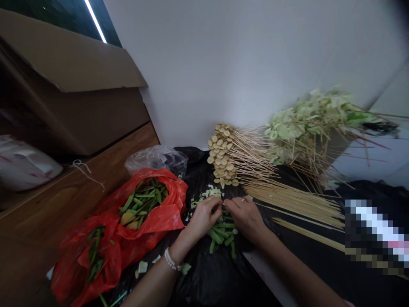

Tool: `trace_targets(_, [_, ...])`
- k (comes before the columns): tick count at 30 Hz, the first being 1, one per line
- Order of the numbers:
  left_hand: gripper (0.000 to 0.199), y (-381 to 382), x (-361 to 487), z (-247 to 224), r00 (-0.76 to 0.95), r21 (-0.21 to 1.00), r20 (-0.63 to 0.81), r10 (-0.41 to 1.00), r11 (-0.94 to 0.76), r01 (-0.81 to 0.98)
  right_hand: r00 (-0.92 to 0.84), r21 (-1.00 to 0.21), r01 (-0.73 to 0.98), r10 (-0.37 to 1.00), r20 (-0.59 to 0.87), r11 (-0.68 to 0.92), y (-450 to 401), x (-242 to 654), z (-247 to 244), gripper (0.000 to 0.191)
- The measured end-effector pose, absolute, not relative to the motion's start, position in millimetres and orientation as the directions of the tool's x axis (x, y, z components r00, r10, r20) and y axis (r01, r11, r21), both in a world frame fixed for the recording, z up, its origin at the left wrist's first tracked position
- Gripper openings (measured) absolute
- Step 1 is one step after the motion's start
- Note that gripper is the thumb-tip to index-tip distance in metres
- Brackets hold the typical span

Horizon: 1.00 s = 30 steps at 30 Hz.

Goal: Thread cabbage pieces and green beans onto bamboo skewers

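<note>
My left hand (pixel 206 214), with a beaded bracelet on its wrist, is closed in a pinch above a small heap of cut green stalks (pixel 220 233). Close on its right, my right hand (pixel 246 215), with a ring on one finger, has its fingers pressed together too. The fingertips of both hands nearly meet; whatever is between them is too small to make out. Chopped pale bits (pixel 211 192) lie just beyond the hands on black plastic (pixel 211 281). Loose bare skewers (pixel 297 204) lie to the right of my right hand.
Red bags (pixel 174 211) of green stalks lie at the left, near a clear bag (pixel 156 157) and cardboard box (pixel 96 115). Skewered round slices (pixel 222 153) and skewered pale leaves (pixel 306 115) are stacked by the white wall (pixel 223 64). A white container (pixel 25 164) stands far left.
</note>
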State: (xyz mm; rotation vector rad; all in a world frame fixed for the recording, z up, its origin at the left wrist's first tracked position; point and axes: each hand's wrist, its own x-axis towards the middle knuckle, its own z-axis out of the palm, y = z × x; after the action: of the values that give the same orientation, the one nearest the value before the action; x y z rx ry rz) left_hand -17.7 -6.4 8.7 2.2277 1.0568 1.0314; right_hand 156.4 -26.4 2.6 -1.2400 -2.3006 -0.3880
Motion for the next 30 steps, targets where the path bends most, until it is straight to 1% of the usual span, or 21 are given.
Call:
trace_targets(3, [0.016, -6.9, -17.9, 12.8, 0.376, 0.714, 0.434, 0.819, -0.567, 0.411, -0.472, -0.002, 0.812, 0.659, 0.586, 0.583, -27.0, 157.5, 1.2, 0.022])
trace_targets(5, [0.014, -7.3, -18.0, 15.1, 0.342, 0.781, 0.399, 0.851, -0.510, 0.360, -0.473, -0.011, 0.793, 0.626, 0.620, 0.609, -28.2, 157.6, 1.3, 0.023])
trace_targets(7, [0.012, -7.6, -17.7, 16.2, 0.315, 0.886, 0.305, 0.898, -0.390, 0.253, -0.470, -0.019, 0.775, 0.595, 0.652, 0.632, -30.1, 157.1, 3.0, 0.024])
trace_targets(9, [0.009, -7.7, -16.8, 16.1, 0.318, 0.973, 0.162, 0.934, -0.204, 0.105, -0.463, -0.030, 0.762, 0.576, 0.674, 0.647, -32.2, 156.1, 6.4, 0.025])
trace_targets(10, [0.007, -7.5, -16.2, 15.6, 0.324, 0.994, 0.092, 0.942, -0.108, 0.033, -0.455, -0.039, 0.757, 0.570, 0.684, 0.652, -33.1, 155.5, 8.4, 0.025])
trace_targets(12, [0.008, -6.3, -15.4, 14.3, 0.317, 0.996, -0.003, 0.948, 0.032, -0.085, -0.428, -0.069, 0.756, 0.571, 0.700, 0.651, -34.2, 154.2, 11.9, 0.025])
trace_targets(14, [0.010, -4.0, -15.5, 13.1, 0.289, 0.980, -0.036, 0.957, 0.091, -0.177, -0.398, -0.112, 0.765, 0.602, 0.692, 0.634, -33.7, 153.4, 13.1, 0.025])
trace_targets(16, [0.011, -1.0, -16.7, 12.5, 0.263, 0.960, -0.044, 0.964, 0.114, -0.257, -0.378, -0.155, 0.786, 0.664, 0.645, 0.598, -31.4, 154.0, 11.0, 0.024])
trace_targets(18, [0.012, 2.3, -18.7, 12.3, 0.237, 0.944, -0.041, 0.971, 0.115, -0.310, -0.367, -0.188, 0.816, 0.741, 0.562, 0.547, -27.7, 156.7, 6.8, 0.021])
trace_targets(20, [0.016, 5.5, -21.0, 12.1, 0.191, 0.941, -0.031, 0.981, 0.093, -0.326, -0.347, -0.206, 0.846, 0.801, 0.488, 0.492, -23.8, 161.4, 3.4, 0.021])
trace_targets(22, [0.023, 8.4, -23.5, 11.5, 0.129, 0.949, -0.027, 0.991, 0.066, -0.307, -0.286, -0.236, 0.869, 0.831, 0.478, 0.435, -21.0, 167.2, 3.1, 0.023])
trace_targets(23, [0.028, 9.7, -24.7, 11.1, 0.096, 0.956, -0.027, 0.995, 0.053, -0.287, -0.231, -0.276, 0.870, 0.832, 0.504, 0.409, -20.3, 170.0, 4.5, 0.023])
trace_targets(24, [0.032, 10.7, -25.7, 10.8, 0.060, 0.964, -0.021, 0.998, 0.036, -0.262, -0.159, -0.342, 0.857, 0.828, 0.538, 0.387, -20.1, 172.5, 6.8, 0.024])
trace_targets(26, [0.033, 11.7, -26.6, 10.2, 0.012, 0.980, 0.018, 1.000, -0.015, -0.198, 0.012, -0.543, 0.755, 0.821, 0.570, 0.366, -20.7, 175.9, 13.3, 0.024])
trace_targets(28, [0.038, 10.7, -25.6, 10.1, 0.015, 0.988, 0.080, 0.997, -0.078, -0.132, 0.163, -0.764, 0.532, 0.841, 0.515, 0.365, -21.8, 176.7, 20.2, 0.022])
trace_targets(29, [0.043, 9.4, -24.4, 10.0, 0.039, 0.990, 0.105, 0.994, -0.101, -0.095, 0.211, -0.844, 0.396, 0.858, 0.468, 0.362, -22.2, 176.3, 23.2, 0.021])
trace_targets(30, [0.045, 7.6, -22.8, 9.9, 0.083, 0.992, 0.120, 0.989, -0.116, -0.051, 0.240, -0.894, 0.270, 0.874, 0.422, 0.358, -22.3, 175.5, 25.7, 0.021])
